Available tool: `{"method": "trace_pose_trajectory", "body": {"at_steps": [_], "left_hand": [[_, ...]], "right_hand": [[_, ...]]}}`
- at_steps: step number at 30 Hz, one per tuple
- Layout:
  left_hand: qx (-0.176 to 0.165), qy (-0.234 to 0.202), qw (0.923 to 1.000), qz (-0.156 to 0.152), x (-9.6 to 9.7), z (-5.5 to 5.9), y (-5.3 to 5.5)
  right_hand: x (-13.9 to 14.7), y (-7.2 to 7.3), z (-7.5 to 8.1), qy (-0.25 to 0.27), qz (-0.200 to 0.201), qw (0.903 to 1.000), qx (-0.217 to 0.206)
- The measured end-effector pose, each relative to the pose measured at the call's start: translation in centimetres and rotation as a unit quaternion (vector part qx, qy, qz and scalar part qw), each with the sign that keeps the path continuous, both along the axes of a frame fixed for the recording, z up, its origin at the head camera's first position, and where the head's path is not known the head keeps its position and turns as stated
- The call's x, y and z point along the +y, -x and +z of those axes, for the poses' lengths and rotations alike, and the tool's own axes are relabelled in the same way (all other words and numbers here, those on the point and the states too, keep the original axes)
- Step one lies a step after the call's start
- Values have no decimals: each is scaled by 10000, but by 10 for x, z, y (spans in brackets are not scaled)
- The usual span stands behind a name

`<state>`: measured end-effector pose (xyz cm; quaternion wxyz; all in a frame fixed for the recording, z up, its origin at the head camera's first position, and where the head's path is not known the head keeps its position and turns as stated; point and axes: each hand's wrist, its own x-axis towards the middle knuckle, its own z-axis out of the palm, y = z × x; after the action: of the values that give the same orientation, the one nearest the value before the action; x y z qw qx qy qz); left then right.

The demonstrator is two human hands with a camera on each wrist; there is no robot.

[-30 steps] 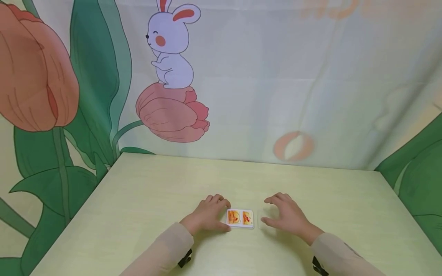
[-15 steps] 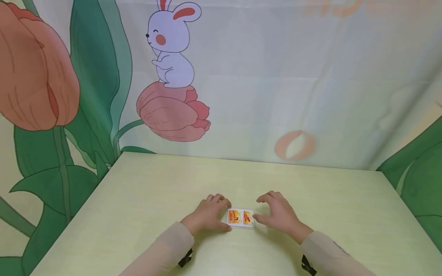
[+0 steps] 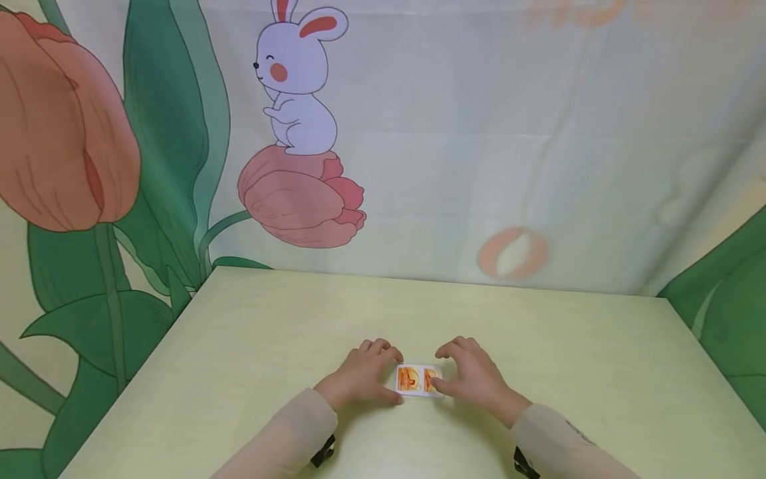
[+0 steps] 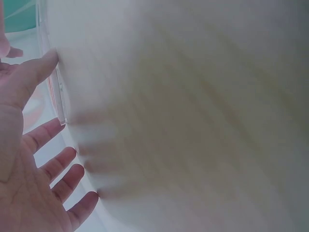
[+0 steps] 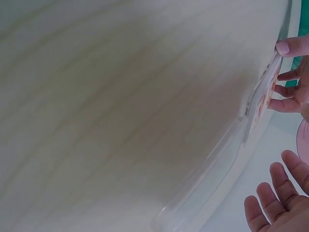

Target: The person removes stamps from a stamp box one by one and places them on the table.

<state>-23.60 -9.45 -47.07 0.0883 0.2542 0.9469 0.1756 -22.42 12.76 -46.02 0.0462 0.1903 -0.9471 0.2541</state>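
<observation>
Printed card (image 3: 419, 381), head view: lying flat and face up on the pale table (image 3: 335, 313), between both hands, running its long axis left to right, pointing one short end toward each hand.
Left hand (image 3: 364, 374), head view: pinching the card's left end between thumb at the near edge and index finger at the far edge.
Right hand (image 3: 475, 380), head view: resting its thumb over the right end, hiding part of the smaller orange picture; holding its other fingers curved, well apart from the thumb.
Floral backdrop (image 3: 419, 166), head view: hanging behind the table, showing a white rabbit (image 3: 302, 86) above a pink tulip (image 3: 299, 199).
Card, left wrist view: appearing as a thin edge, meeting left thumb and index fingertip.
Clear plastic piece (image 5: 219, 166), right wrist view: extending beyond the card, hardly showing from the head; not revealing whether under or around it.
</observation>
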Motion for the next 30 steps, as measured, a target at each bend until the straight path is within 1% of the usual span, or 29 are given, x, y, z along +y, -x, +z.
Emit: {"method": "trace_pose_trajectory", "body": {"at_steps": [3,7,11,17,30], "left_hand": [[41,53,10000,-2,0,-1,0],[114,83,9999,12,0,1,2],[152,38,9999,-18,0,2,3],[141,114,9998,-42,-1,0,2],[91,70,9999,-28,0,-2,1]], "right_hand": [[-2,-1,0,-29,44,9999,103],[-5,1,0,-28,120,9998,186],[-8,4,-3,1,138,9999,56],[-13,5,-9,45,241,9996,-107],[-17,7,-16,-32,339,9992,-228]]}}
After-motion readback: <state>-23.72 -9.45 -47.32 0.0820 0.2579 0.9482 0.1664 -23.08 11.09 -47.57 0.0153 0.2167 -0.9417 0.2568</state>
